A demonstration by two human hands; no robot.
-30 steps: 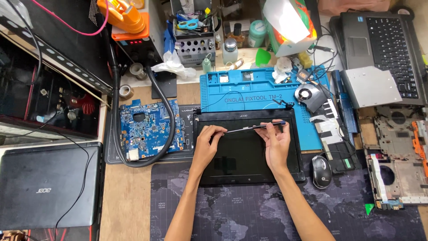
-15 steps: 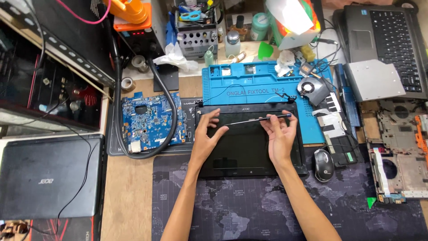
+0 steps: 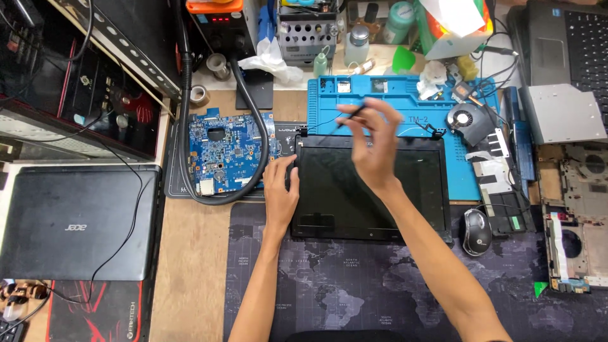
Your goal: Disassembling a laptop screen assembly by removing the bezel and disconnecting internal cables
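A black laptop display panel (image 3: 405, 190) lies flat, partly on a blue work mat (image 3: 405, 95) and partly on a dark desk mat (image 3: 354, 291). My left hand (image 3: 280, 188) grips the panel's left edge, thumb on the bezel. Above the panel's upper left part, my right hand (image 3: 373, 144) is raised. Its fingertips pinch a thin black cable (image 3: 352, 114) that trails toward the panel's top left corner. My right forearm crosses the panel's lower right part and hides it.
A blue motherboard (image 3: 221, 152) lies left of the panel, ringed by a thick black hose (image 3: 183, 126). A closed black laptop (image 3: 76, 221) sits at far left. To the right are a mouse (image 3: 476, 231), a fan (image 3: 468, 120), an optical drive (image 3: 563, 114) and an opened laptop base (image 3: 573, 221).
My right hand has lifted from the panel's top right edge and moved left and up, now pinching the cable. My left hand slid to the panel's left edge. The camera has moved closer.
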